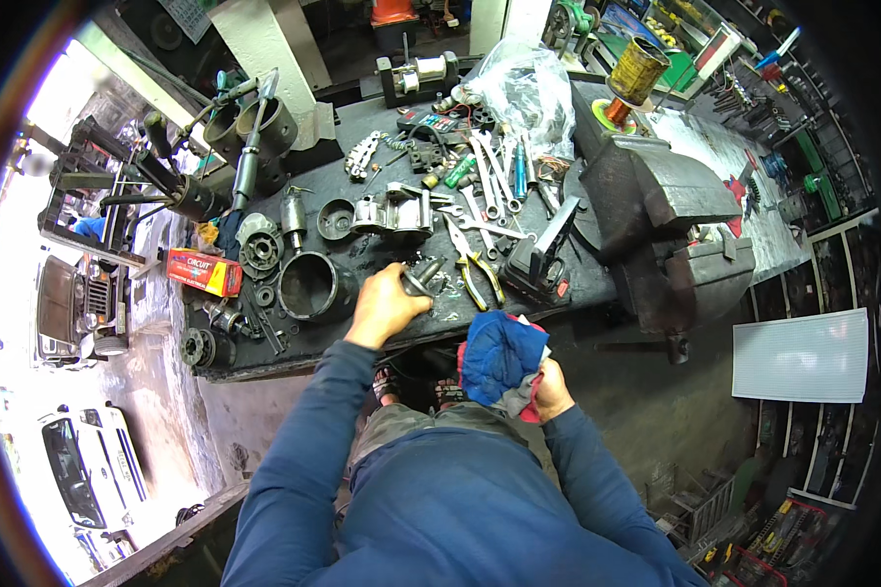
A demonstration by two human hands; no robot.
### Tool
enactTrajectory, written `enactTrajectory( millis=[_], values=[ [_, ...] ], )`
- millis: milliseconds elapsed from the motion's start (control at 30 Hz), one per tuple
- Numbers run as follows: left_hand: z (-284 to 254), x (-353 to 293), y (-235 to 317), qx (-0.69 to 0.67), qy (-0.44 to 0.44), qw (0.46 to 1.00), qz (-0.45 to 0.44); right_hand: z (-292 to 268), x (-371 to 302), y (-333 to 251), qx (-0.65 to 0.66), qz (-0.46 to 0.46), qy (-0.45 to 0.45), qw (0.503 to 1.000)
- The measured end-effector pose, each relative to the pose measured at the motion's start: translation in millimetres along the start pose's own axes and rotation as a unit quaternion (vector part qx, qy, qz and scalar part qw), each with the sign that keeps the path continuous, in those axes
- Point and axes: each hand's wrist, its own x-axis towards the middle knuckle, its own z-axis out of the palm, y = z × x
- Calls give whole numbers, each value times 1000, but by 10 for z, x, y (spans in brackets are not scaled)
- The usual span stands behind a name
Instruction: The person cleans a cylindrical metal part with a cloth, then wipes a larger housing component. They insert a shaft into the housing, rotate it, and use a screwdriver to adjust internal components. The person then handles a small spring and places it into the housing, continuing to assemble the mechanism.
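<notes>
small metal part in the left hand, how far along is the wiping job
Done: can't tell; no part looks clearly clean. In hand: left hand grips a small dark metal cylindrical part at the bench, right hand holds a bunched blue cloth, not touching it. Left: greasy motor parts lie on the black workbench.

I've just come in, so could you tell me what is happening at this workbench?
A person stands at a cluttered dark workbench. The left hand holds a small metal part over the bench, beside yellow-handled pliers. The right hand grips a blue and red rag near the bench edge. Wrenches and a large vise lie beyond.
</notes>
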Motion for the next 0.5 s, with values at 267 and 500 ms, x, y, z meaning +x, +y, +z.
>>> enactTrajectory(
  millis=[267,500],
  values=[
    [-476,-1088,-204,-653,-263,706,-80,896,559,46,-118,89,-190,971],
    [-1025,-1453,-237,-570,-238,781,-92,1663,861,169,-310,153,-396,851]
  ],
)
